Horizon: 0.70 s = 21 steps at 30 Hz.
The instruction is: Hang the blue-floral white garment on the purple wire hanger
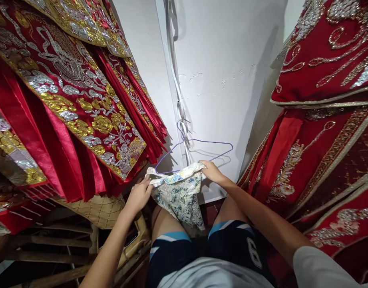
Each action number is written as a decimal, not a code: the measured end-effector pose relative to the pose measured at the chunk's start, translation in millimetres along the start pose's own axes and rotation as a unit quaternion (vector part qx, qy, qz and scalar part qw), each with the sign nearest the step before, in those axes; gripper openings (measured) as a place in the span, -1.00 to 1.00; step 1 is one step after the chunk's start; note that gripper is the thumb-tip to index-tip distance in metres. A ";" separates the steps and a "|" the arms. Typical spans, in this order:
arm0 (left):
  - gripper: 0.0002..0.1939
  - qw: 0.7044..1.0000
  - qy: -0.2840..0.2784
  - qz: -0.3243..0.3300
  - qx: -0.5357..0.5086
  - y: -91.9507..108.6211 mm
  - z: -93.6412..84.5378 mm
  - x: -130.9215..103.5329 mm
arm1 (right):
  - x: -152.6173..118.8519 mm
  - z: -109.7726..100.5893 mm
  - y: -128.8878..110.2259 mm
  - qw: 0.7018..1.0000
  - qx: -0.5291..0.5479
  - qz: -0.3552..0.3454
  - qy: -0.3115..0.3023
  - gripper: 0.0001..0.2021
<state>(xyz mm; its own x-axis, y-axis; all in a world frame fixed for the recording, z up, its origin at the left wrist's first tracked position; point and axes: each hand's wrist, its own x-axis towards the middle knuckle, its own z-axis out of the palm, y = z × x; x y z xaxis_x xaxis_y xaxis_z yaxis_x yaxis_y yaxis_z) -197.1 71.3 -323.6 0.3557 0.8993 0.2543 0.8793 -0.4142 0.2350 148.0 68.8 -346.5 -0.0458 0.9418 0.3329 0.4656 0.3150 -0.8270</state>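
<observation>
A white garment with a blue, green and yellow floral print hangs between my hands, its upper edge stretched sideways. My left hand is closed on its left top corner. With the thumb and fingers pinched, my right hand holds the right top corner. Just behind the fabric's upper edge is a purple wire hanger, its lower bar partly hidden by the cloth. The hanger's hook is up by a white metal pole.
Red embroidered costumes with gold and silver sequins hang at the left. More beaded red garments fill the right. A white wall stands ahead, and wooden bamboo furniture is at the lower left.
</observation>
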 end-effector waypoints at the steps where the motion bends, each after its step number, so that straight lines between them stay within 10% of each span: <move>1: -0.64 0.999 0.019 0.002 -0.039 0.5 -1.8 3.7 | -5.2 -1.6 -3.7 1.000 0.018 -0.005 -0.006 -0.79; 13: -0.80 0.951 0.179 0.112 -0.225 89.8 -28.6 56.5 | -38.3 -14.9 -50.8 0.997 0.054 -0.035 -0.029 -0.75; 17: -0.60 0.935 0.200 0.079 -0.284 89.3 -24.8 65.5 | -32.2 -45.7 -39.4 0.993 0.047 -0.001 0.106 -0.29; 21: -0.67 0.940 0.195 0.078 -0.269 82.5 -24.1 69.0 | -21.0 -87.4 -20.6 0.972 -0.018 -0.001 0.235 -0.39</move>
<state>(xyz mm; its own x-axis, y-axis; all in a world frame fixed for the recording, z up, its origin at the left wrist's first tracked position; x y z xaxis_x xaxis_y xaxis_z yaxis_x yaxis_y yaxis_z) -107.7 95.8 -264.0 0.2305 0.7458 0.6250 0.5016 -0.6414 0.5805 216.6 32.3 -296.9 0.3588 0.7807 0.5117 0.4975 0.3039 -0.8125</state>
